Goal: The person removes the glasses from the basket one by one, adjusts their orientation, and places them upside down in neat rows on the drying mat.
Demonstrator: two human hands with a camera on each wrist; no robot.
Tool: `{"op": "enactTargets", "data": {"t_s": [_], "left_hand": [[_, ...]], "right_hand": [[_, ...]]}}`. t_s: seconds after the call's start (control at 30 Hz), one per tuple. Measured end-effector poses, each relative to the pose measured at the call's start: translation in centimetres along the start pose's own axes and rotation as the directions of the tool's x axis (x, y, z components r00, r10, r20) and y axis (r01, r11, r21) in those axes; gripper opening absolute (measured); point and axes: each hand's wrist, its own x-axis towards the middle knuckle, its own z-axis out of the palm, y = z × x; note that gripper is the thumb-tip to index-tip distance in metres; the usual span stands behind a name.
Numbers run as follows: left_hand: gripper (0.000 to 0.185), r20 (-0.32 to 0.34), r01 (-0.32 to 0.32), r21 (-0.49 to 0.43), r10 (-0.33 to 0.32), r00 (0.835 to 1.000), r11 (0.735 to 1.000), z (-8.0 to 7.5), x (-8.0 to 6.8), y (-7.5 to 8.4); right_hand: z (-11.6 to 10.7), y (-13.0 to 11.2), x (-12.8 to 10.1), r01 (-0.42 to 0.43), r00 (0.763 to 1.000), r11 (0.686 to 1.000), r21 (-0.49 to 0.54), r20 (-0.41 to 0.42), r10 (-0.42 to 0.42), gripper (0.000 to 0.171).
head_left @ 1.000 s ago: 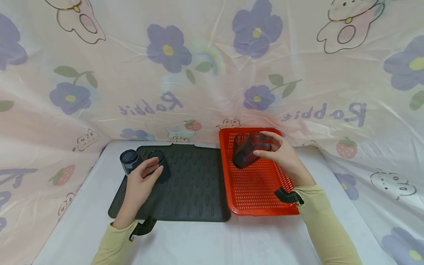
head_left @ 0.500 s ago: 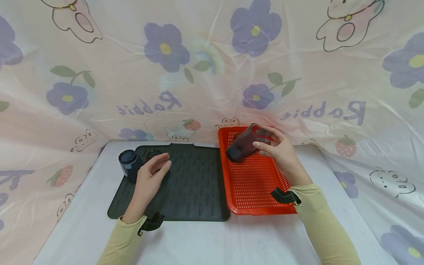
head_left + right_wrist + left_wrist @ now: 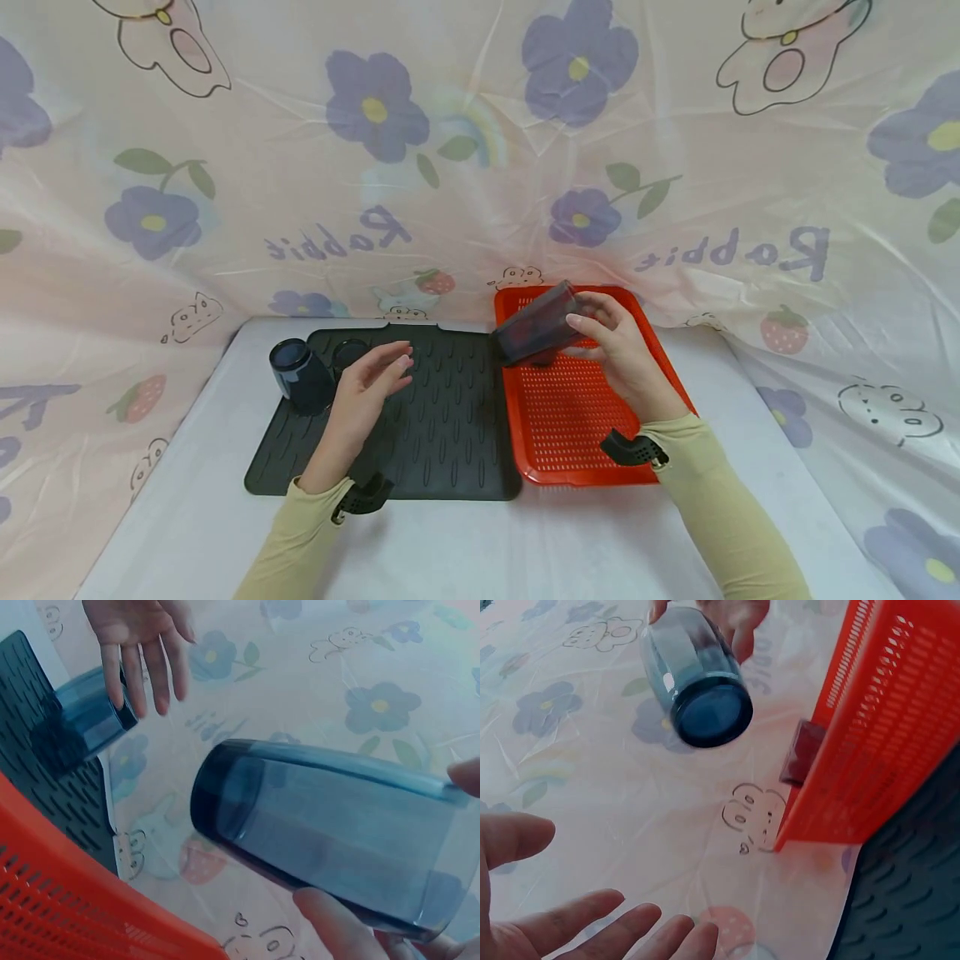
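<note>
- The right hand gripped a dark blue tumbler, fingers on top and thumb beneath, holding it off the surface and tipped on its side.
- The tumbler hung over the red perforated tray, at the tray's 11 o'clock corner, its base pointing toward 9 o'clock and the black mat.
- In the right wrist view the tumbler filled the frame, a fingertip at its upper rim and the thumb under its wall.
- In the left wrist view the same tumbler showed base-first, with the tray's wall at 3 o'clock of it.
- The left hand hovered over the mat, fingers straight and spread, palm turned inward, holding nothing.
- Two more dark tumblers stood at the mat's 10 o'clock corner: one just beside the left hand at its 9 o'clock, the second partly hidden behind the fingers.
- The mat and tray lay side by side, touching, on a white table, with a flower-printed sheet at 12 o'clock.
</note>
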Motion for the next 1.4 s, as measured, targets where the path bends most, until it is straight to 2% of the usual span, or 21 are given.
{"op": "enactTargets", "data": {"t_s": [0.23, 0.57, 0.7, 0.87, 1.1, 1.3, 1.4], "left_hand": [[0.038, 0.068, 0.025, -0.129, -0.017, 0.998, 0.991, 1.0, 0.5, 0.0], [0.043, 0.16, 0.134, -0.236, -0.098, 0.982, 0.962, 2.8, 1.3, -0.3], [0.046, 0.201, 0.183, -0.279, -0.129, 0.971, 0.943, 3.3, 1.5, -0.7], [0.045, 0.235, 0.235, -0.363, -0.155, 0.96, 0.902, 3.7, 1.6, -1.0], [0.041, 0.275, 0.3, -0.43, -0.192, 0.942, 0.852, 4.3, 1.5, -1.3], [0.044, 0.289, 0.296, -0.472, -0.172, 0.942, 0.83, 4.8, 1.3, -1.4], [0.046, 0.272, 0.287, -0.49, -0.168, 0.948, 0.823, 5.2, 1.2, -1.4]], "right_hand": [[1.0, 0.7, 0.2, -0.061, 0.998, 0.996, 0.062, -0.003, 0.062, 0.027], [1.9, 1.6, 0.1, -0.101, 0.993, 0.991, 0.087, 0.069, 0.096, 0.042], [2.3, 2.0, 0.2, -0.123, 0.991, 0.988, 0.093, 0.07, 0.117, 0.04], [2.7, 2.3, 0.0, -0.138, 0.988, 0.986, 0.091, 0.087, 0.13, 0.035], [3.4, 2.7, -0.3, -0.143, 0.984, 0.986, 0.088, 0.124, 0.131, 0.031], [4.1, 3.0, -0.5, -0.156, 0.981, 0.986, 0.064, 0.128, 0.147, 0.033], [4.4, 3.2, -0.6, -0.167, 0.98, 0.984, 0.055, 0.118, 0.16, 0.032]]}}
